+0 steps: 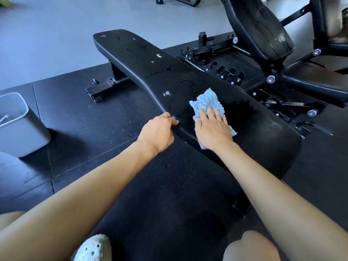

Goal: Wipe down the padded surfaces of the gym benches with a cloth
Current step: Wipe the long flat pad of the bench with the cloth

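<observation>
The right hand [212,129] lies flat and open, fingers spread, pressing the cloth [208,106] down onto the black pad of the bench [143,59]. The cloth (blue and white, with a wavy pattern) sticks out beyond the fingertips toward the far end of the bench, and a small part of it shows under the wrist and at the little-finger side. The hand does not grip the cloth; it only bears on it from above.

The left hand [157,131] is just beside the right, at the near long edge of the bench. Its fingers are curled over that edge and hold the pad; it does not touch the cloth.

The pad around the cloth looks dark and wet, and beyond it, toward the far end, lie droplets and a few white specks. A second bench [261,29] with a raised back pad stands behind, to the right, its pad streaked with wet marks. A grey bin [18,127] stands on the dark floor mat [90,117] well to the left. A knee and a pale perforated shoe [94,248] show at the bottom.
</observation>
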Available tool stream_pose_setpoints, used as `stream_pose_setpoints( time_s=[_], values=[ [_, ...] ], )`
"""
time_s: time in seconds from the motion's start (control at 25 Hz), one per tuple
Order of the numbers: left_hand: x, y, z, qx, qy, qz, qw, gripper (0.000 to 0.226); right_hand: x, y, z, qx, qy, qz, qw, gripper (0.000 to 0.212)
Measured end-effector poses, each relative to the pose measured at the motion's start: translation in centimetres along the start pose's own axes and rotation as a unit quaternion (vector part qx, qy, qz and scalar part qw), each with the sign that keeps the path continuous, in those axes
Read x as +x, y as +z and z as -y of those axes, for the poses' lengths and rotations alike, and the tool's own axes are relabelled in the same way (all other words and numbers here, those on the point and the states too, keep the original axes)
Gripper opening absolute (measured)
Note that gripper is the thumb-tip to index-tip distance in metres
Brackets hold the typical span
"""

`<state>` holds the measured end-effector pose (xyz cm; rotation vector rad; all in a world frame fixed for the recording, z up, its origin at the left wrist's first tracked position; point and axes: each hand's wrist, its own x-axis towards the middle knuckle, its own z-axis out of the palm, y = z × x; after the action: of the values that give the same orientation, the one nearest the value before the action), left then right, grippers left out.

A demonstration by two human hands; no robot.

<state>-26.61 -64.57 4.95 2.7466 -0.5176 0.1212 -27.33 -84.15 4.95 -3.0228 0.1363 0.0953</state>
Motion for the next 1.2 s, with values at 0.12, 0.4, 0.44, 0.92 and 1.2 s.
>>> stream_pose_setpoints(
  time_s=[0.12,0.4,0.44,0.92,1.2],
  values=[
    [0.0,0.2,0.5,-0.008,-0.006,0.01,1.0,0.06,-5.2,1.2,-0.1,-0.049,-0.106,-0.05,0.992,0.059],
    [-0.4,0.2,-0.3,-0.022,-0.015,-0.016,1.0,0.055,-3.9,1.5,-0.4,-0.075,-0.173,-0.091,0.978,0.054],
    [-0.4,0.0,-0.4,0.005,-0.005,-0.007,1.0,0.054,-3.3,1.7,0.8,-0.086,-0.158,-0.088,0.98,0.056],
    [-1.9,0.6,-1.7,0.047,-0.02,0.019,0.999,0.066,-4.6,-0.2,-3.2,-0.026,-0.136,-0.019,0.99,0.054],
    [-4.0,-0.6,0.1,0.049,-0.025,0.077,0.995,0.065,-6.8,1.4,0.1,-0.113,-0.21,-0.037,0.971,0.056]
  ],
)
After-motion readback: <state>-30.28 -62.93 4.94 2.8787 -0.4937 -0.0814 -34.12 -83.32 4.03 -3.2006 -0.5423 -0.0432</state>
